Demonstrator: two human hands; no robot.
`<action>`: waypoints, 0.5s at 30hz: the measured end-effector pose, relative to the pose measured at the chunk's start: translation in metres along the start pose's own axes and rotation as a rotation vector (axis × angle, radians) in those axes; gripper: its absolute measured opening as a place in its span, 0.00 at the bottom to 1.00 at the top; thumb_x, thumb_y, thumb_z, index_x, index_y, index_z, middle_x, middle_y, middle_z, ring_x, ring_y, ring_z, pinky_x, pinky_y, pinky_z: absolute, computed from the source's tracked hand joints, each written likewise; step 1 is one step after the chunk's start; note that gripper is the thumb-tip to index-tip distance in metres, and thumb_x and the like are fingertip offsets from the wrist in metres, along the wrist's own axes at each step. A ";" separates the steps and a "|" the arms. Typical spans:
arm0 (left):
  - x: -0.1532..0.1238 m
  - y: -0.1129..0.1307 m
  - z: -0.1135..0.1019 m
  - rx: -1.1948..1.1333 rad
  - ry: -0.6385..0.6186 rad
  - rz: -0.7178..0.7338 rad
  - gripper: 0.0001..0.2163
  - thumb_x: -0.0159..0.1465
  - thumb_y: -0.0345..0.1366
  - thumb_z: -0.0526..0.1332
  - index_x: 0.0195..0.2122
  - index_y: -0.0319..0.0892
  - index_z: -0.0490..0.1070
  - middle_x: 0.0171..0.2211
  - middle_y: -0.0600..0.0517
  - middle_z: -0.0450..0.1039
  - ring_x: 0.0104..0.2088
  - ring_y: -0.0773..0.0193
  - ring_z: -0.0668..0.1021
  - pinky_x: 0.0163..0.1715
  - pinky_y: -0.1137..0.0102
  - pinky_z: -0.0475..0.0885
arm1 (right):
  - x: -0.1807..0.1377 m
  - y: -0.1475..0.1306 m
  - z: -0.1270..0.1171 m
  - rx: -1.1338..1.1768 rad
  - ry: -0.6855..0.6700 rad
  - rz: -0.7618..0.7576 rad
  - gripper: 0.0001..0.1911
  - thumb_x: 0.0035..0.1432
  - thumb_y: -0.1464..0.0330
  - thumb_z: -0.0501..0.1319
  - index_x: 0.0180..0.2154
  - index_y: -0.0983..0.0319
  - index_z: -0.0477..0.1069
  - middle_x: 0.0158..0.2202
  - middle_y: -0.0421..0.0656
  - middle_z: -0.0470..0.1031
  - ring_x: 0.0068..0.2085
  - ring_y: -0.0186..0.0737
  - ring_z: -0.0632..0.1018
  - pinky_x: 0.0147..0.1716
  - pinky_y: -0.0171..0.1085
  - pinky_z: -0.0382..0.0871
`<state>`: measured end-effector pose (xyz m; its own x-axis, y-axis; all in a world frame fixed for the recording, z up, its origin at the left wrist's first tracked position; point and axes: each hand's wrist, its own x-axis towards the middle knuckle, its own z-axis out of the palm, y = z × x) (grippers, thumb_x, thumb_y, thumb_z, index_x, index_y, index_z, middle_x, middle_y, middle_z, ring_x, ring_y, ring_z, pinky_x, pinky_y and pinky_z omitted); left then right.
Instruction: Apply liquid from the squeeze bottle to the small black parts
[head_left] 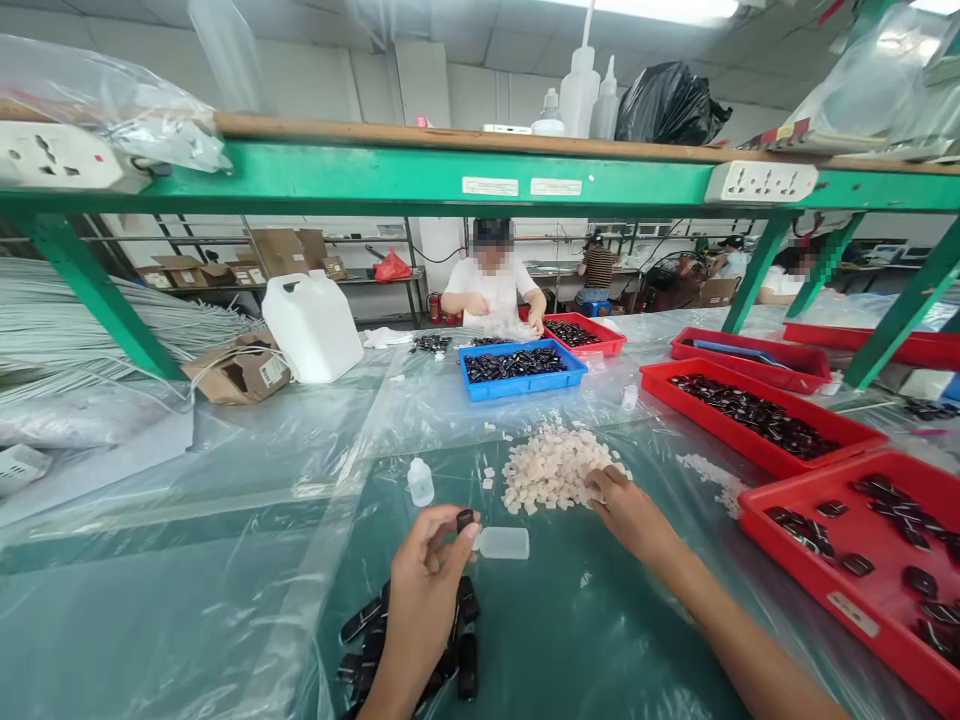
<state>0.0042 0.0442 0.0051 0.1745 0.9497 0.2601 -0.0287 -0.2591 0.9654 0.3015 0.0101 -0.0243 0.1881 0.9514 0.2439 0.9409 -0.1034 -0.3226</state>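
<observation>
Between the thumb and fingertips of my left hand [431, 565] is a small glossy black plastic piece [465, 519], held up above the table. My right hand [619, 505] reaches into the right side of a heap of small cream-white pieces [551, 465]; its fingers are pinched together, and what is between them is hidden. A white squeeze bottle [504, 543] lies on its side just right of my left hand, and a small dropper bottle [421, 482] stands behind it. Under my left forearm lies a pile of black pieces [466, 665], partly covered by the arm.
A blue tray [472, 390] of black pieces stands beyond the heap. Red trays [795, 560] line the right side. A white jug [311, 325] and an open carton [244, 378] are at back left. A green shelf beam [420, 180] crosses overhead. Another person [491, 285] works opposite.
</observation>
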 end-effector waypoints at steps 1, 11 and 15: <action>0.002 -0.001 -0.002 -0.004 0.016 0.007 0.10 0.65 0.47 0.69 0.37 0.46 0.77 0.40 0.47 0.81 0.41 0.52 0.84 0.31 0.67 0.82 | -0.003 -0.008 -0.001 0.013 0.008 -0.025 0.10 0.71 0.65 0.62 0.51 0.62 0.73 0.52 0.46 0.76 0.45 0.41 0.80 0.44 0.43 0.79; 0.013 -0.008 -0.014 -0.029 0.112 0.078 0.08 0.70 0.38 0.67 0.41 0.39 0.74 0.41 0.49 0.78 0.42 0.57 0.82 0.34 0.65 0.80 | -0.004 -0.103 0.040 0.260 -0.188 -0.279 0.16 0.70 0.61 0.63 0.56 0.59 0.72 0.56 0.48 0.75 0.54 0.48 0.77 0.54 0.53 0.75; 0.016 -0.008 -0.014 -0.056 0.131 0.086 0.08 0.69 0.38 0.67 0.41 0.39 0.74 0.41 0.49 0.78 0.41 0.58 0.83 0.34 0.65 0.81 | -0.004 -0.099 0.033 0.424 -0.226 -0.232 0.16 0.71 0.61 0.63 0.55 0.62 0.71 0.48 0.45 0.78 0.43 0.41 0.81 0.44 0.45 0.79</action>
<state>-0.0069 0.0639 0.0019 0.0395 0.9400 0.3388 -0.0937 -0.3341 0.9379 0.1980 0.0263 -0.0232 -0.1209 0.9788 0.1650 0.7455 0.1993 -0.6360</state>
